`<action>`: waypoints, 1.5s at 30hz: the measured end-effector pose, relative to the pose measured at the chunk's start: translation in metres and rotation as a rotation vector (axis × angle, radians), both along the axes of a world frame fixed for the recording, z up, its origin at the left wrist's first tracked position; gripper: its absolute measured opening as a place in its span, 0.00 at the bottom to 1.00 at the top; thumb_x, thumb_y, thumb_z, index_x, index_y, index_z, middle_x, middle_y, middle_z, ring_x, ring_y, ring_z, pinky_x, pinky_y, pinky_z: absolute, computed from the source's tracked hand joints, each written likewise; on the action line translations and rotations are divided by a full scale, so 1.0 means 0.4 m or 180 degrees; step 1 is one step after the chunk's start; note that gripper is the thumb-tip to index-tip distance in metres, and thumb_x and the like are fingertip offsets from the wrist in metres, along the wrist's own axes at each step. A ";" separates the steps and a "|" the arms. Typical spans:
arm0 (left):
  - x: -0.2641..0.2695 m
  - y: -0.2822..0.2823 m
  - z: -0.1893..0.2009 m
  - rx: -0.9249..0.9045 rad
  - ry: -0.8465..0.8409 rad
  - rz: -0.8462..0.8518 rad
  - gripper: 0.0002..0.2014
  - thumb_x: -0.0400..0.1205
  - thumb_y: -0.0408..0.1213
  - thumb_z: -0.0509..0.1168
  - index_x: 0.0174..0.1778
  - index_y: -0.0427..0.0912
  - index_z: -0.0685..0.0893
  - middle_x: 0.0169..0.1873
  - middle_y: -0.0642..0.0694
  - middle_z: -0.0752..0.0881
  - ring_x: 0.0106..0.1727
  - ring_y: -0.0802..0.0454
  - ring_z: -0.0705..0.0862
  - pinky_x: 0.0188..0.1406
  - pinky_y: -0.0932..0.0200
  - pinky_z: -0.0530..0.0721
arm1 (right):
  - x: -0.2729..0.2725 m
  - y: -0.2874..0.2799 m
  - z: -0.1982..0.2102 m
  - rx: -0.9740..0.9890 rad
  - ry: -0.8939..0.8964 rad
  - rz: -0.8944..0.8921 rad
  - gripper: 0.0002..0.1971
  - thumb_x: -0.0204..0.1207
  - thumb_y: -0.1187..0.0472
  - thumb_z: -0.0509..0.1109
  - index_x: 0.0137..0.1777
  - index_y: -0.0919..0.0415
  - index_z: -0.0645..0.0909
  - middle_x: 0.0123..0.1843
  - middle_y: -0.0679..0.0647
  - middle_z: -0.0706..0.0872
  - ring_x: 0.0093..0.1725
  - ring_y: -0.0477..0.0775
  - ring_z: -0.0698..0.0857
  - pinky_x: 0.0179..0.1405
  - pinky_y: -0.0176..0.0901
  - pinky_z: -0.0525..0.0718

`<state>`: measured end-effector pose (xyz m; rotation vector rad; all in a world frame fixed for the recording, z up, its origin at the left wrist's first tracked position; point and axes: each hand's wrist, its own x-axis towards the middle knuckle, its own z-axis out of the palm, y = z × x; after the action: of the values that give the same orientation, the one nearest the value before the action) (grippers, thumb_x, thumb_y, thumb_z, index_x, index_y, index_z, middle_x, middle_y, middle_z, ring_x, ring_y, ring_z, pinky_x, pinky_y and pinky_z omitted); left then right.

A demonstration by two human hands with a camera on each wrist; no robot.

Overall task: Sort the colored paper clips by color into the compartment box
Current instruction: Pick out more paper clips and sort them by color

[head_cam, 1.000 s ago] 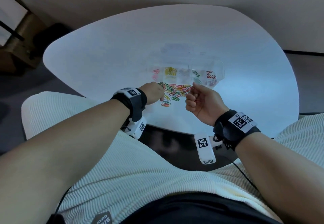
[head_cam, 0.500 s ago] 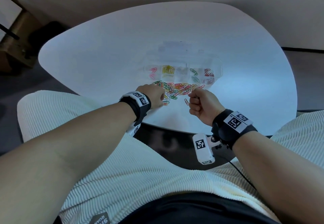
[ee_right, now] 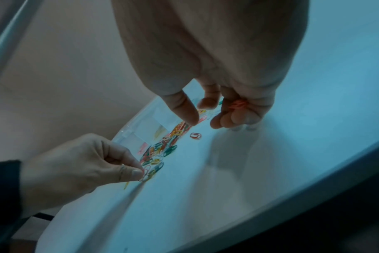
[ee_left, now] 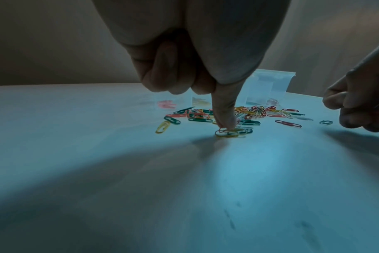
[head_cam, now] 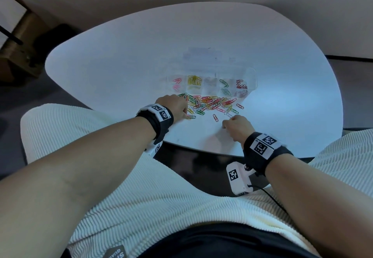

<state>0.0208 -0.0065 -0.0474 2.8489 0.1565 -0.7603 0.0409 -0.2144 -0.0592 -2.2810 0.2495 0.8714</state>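
A clear compartment box (head_cam: 253, 76) holds pink, yellow, green and red clips in separate cells. In front of it lies a mixed pile of paper clips (head_cam: 210, 104). My left hand (head_cam: 184, 114) is at the pile's near left edge. Its index fingertip (ee_left: 226, 125) presses down on a small cluster of clips (ee_left: 229, 132), and from the right wrist view its thumb and index pinch a pinkish clip (ee_right: 145, 171). My right hand (head_cam: 227, 121) hovers at the pile's near right, with orange-red clips (ee_right: 238, 105) held in its curled fingers and its thumb and index finger apart.
One red clip (head_cam: 215, 117) lies alone between my hands, and another (head_cam: 239, 106) lies right of the pile. The white table's (head_cam: 121, 66) near edge runs just under my wrists. A brown cabinet (head_cam: 18, 35) stands at the far left on the floor.
My right hand has drawn back from the pile toward me and lowered to the table. The left hand stays at the pile's near left edge, fingertips on clips.
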 end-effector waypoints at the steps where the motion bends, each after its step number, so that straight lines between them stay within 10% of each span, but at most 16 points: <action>1: -0.001 0.002 0.002 0.0001 0.0012 -0.0009 0.07 0.79 0.42 0.65 0.48 0.49 0.88 0.46 0.49 0.88 0.46 0.45 0.85 0.41 0.58 0.79 | 0.001 0.006 0.005 0.0063 0.0023 -0.0102 0.01 0.72 0.66 0.63 0.41 0.63 0.73 0.38 0.60 0.76 0.37 0.58 0.74 0.39 0.48 0.72; 8: 0.017 0.004 0.054 -0.1063 -0.0135 0.0619 0.13 0.85 0.36 0.50 0.33 0.40 0.68 0.32 0.43 0.72 0.33 0.46 0.69 0.34 0.54 0.66 | 0.027 0.078 0.045 0.1324 0.0314 -0.1008 0.14 0.79 0.77 0.48 0.49 0.62 0.73 0.35 0.58 0.81 0.31 0.52 0.77 0.29 0.39 0.77; 12: 0.069 0.041 0.125 -0.2897 -0.0663 0.2249 0.16 0.84 0.37 0.53 0.29 0.44 0.62 0.22 0.46 0.61 0.21 0.51 0.55 0.24 0.62 0.57 | 0.060 0.151 0.095 0.1908 0.0281 -0.0936 0.20 0.75 0.85 0.43 0.44 0.63 0.70 0.38 0.62 0.78 0.32 0.53 0.76 0.25 0.34 0.80; 18: 0.131 0.119 0.181 -0.4194 -0.0804 0.3171 0.14 0.88 0.39 0.52 0.35 0.45 0.62 0.24 0.49 0.60 0.20 0.55 0.53 0.18 0.65 0.52 | 0.131 0.262 0.142 0.2407 0.0291 -0.0628 0.17 0.78 0.85 0.56 0.58 0.67 0.75 0.51 0.64 0.85 0.47 0.56 0.87 0.55 0.44 0.87; 26: 0.181 0.148 0.149 -0.3446 -0.0616 0.3021 0.15 0.83 0.20 0.50 0.49 0.35 0.82 0.30 0.43 0.75 0.23 0.53 0.66 0.18 0.63 0.65 | 0.195 0.370 0.113 0.2014 -0.0374 -0.0445 0.11 0.77 0.72 0.71 0.54 0.57 0.79 0.52 0.60 0.89 0.49 0.56 0.88 0.57 0.51 0.88; 32: 0.199 0.134 0.132 -0.3424 -0.0455 0.3256 0.12 0.82 0.24 0.53 0.54 0.30 0.82 0.34 0.41 0.78 0.31 0.51 0.75 0.33 0.63 0.75 | 0.204 0.365 0.098 0.2114 0.0050 -0.0899 0.12 0.86 0.51 0.57 0.59 0.56 0.78 0.65 0.63 0.82 0.62 0.56 0.83 0.71 0.54 0.79; 38: 0.197 0.120 0.107 -0.3013 -0.0328 0.2930 0.10 0.80 0.30 0.59 0.32 0.41 0.75 0.36 0.44 0.77 0.42 0.45 0.78 0.48 0.53 0.82 | 0.198 0.237 0.123 0.2524 -0.0066 -0.1334 0.16 0.88 0.49 0.56 0.63 0.60 0.78 0.64 0.60 0.84 0.63 0.55 0.85 0.65 0.48 0.82; 45: 0.153 0.070 0.154 -0.2081 -0.0952 0.1558 0.09 0.83 0.35 0.59 0.53 0.44 0.83 0.49 0.49 0.81 0.49 0.50 0.77 0.47 0.61 0.75 | 0.150 0.055 0.135 0.2079 -0.0459 -0.1054 0.08 0.84 0.62 0.63 0.50 0.63 0.82 0.42 0.59 0.88 0.38 0.59 0.86 0.38 0.47 0.85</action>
<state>0.0819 0.0215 0.0142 2.1332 0.4455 -0.2162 0.1010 -0.1925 -0.0051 -1.6229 0.2275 0.5121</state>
